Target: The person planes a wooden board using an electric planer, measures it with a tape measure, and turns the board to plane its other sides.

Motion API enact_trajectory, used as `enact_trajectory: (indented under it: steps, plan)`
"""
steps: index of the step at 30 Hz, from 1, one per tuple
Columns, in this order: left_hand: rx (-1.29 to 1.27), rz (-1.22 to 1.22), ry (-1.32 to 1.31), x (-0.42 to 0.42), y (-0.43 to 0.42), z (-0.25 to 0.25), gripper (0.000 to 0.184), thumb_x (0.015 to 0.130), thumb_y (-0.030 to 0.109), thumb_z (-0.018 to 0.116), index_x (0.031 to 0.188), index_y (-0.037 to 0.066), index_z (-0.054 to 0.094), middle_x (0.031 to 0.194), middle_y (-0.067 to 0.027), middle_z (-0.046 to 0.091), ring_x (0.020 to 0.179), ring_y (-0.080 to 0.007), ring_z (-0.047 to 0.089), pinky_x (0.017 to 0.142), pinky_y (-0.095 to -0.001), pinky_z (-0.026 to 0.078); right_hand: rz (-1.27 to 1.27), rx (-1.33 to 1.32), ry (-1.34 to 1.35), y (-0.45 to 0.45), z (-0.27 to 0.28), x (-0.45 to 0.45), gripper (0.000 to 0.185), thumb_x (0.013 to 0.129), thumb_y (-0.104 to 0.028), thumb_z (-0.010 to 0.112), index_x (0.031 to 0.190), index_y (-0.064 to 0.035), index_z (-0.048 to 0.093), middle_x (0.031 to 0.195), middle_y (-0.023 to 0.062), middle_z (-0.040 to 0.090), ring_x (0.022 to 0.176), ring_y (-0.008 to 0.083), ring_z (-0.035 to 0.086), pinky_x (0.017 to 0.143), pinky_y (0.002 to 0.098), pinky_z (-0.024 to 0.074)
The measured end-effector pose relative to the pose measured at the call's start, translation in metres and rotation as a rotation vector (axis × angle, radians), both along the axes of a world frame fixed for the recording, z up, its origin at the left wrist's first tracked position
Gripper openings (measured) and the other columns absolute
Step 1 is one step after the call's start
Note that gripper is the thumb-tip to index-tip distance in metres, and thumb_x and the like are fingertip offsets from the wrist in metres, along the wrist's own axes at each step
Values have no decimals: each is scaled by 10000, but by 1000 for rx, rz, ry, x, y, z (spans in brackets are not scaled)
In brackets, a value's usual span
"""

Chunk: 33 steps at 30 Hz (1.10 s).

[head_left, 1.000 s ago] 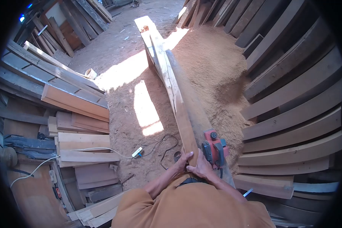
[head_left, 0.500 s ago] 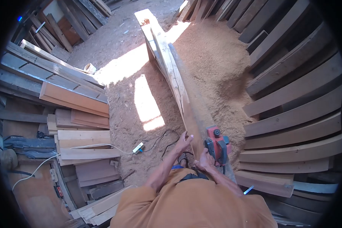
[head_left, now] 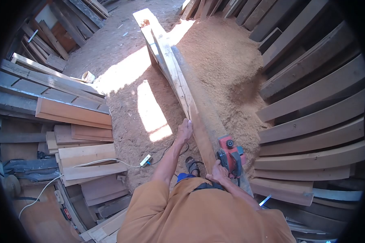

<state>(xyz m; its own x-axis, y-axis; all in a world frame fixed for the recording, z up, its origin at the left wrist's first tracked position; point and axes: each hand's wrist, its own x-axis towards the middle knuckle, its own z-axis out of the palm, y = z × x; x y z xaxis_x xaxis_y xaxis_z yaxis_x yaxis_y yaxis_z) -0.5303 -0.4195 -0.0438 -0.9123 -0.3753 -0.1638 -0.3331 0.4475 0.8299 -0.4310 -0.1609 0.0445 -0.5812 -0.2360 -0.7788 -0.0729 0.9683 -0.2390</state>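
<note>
A long wooden plank (head_left: 201, 141) runs from just in front of my body to the sunlit far end of a narrow workbench. My left hand (head_left: 185, 130) is closed on its left edge, partway along. Close to my waist, my right hand (head_left: 219, 173) grips the near end of the plank, fingers partly hidden. Just right of that hand, a red and black electric planer (head_left: 230, 156) rests on the bench, touched by neither hand as far as I can see.
Sawdust (head_left: 235, 77) is heaped right of the bench. Stacked boards (head_left: 308, 137) line the right side, with more boards (head_left: 89, 158) on the left. A power strip (head_left: 146, 160) with a pale cord lies on the floor at left. My sandalled foot (head_left: 192, 165) is below the plank.
My left hand has slid forward along the plank, away from my body, and closed around its edge. My right hand stays at the near end. The view has shifted slightly.
</note>
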Motion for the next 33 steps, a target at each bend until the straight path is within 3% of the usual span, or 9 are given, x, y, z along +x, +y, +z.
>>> enact_trajectory:
  steps: [7,10,13,14,17,20,23,26,33]
  plan:
    - [-146,-217,38,5,-23,-36,210,1030,232,473,1089,39,527,827,-335,641,826,-551,641,726,-605,503,30,-14,-30,6,-17,-1,857,749,-411,856,1246,75,355,1222,342,630,1152,467,643,988,491,527]
    - [-116,-226,-144,38,-29,-55,197,1004,184,495,1083,20,571,876,-307,677,848,-517,666,760,-569,540,28,-22,-16,7,-22,-9,864,742,-418,866,1233,71,351,1200,344,639,1139,480,647,978,502,531]
    - [11,28,-95,60,-24,-65,220,1000,195,496,1057,12,603,961,-274,710,912,-459,697,814,-519,554,18,-8,-28,9,-27,3,866,735,-425,874,1217,63,345,1189,347,642,1135,491,647,972,514,531]
    - [-42,25,-88,65,-27,-79,266,1011,257,506,1000,20,625,985,-240,717,946,-400,706,846,-479,550,18,-10,-27,9,-27,1,863,735,-426,874,1212,60,343,1191,348,641,1137,494,645,972,518,530]
    - [-337,56,-106,55,-32,-82,320,1028,329,505,1031,23,601,946,-254,701,957,-397,703,831,-481,536,25,7,-31,9,-32,-1,857,739,-431,874,1203,52,339,1198,351,636,1138,495,645,971,523,529]
    - [238,275,-117,20,-40,-59,364,1033,383,514,1035,22,562,935,-266,694,956,-423,692,805,-515,515,33,9,-34,7,-25,-2,859,741,-436,873,1206,52,340,1200,351,633,1134,496,646,969,523,528]
    - [128,32,-81,-13,-30,-26,336,1045,369,492,1027,34,497,896,-311,673,911,-510,665,756,-577,490,33,-9,-24,7,-26,-1,867,742,-439,875,1211,59,344,1195,348,634,1126,497,647,967,519,528]
    - [-16,-4,-8,-22,-16,-19,278,1054,321,472,1007,48,452,823,-343,635,824,-580,618,702,-629,466,40,-16,-20,9,-27,-1,870,743,-434,876,1215,71,348,1186,346,635,1118,499,647,964,516,528]
    - [-124,-141,74,-22,-26,-4,226,1053,257,456,1029,34,425,762,-376,594,750,-598,595,662,-651,455,31,-63,-21,10,-21,-2,842,758,-400,864,1223,89,361,1189,359,631,1107,511,645,968,522,525]
